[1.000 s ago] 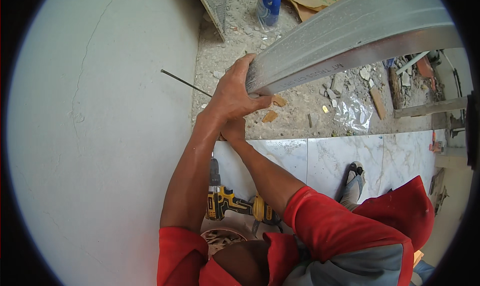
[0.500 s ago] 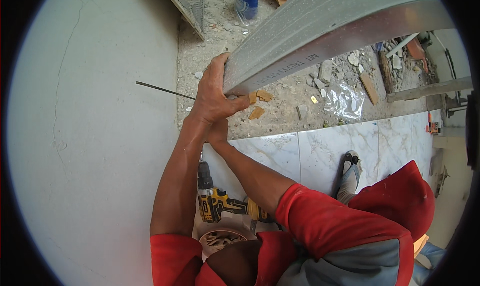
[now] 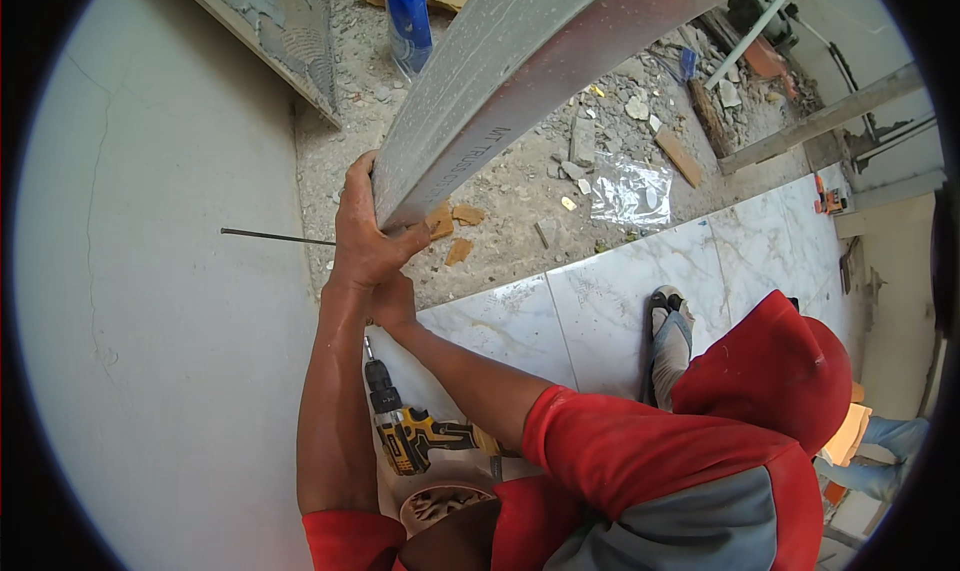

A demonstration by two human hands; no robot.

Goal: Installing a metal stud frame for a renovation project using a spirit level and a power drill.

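The near end of a long silver metal channel point(image 3: 480, 101) is gripped by my left hand point(image 3: 365, 221), thumb on one side and fingers on the other. The channel rises away toward the upper right. My right hand point(image 3: 395, 299) is beneath my left wrist, its fingers mostly hidden behind the left forearm. A thin dark rod point(image 3: 278, 236) sticks out to the left from behind my left hand; I cannot tell what holds it. Below my hands a yellow and black cordless drill point(image 3: 405, 433) stands with its bit pointing up, between my forearms.
A white wall point(image 3: 190, 351) runs along the left. Marbled tiles point(image 3: 610, 331) border rough ground with rubble point(image 3: 575, 136), a clear plastic bag point(image 3: 632, 191) and a blue bottle point(image 3: 408, 21). A mortar-coated panel point(image 3: 265, 31) leans at upper left. A person's jeans point(image 3: 890, 456) show at right.
The whole view has shifted, so the channel, my hands and the ground appear farther left. My left hand keeps its grip on the channel. The drill's bit shows more now.
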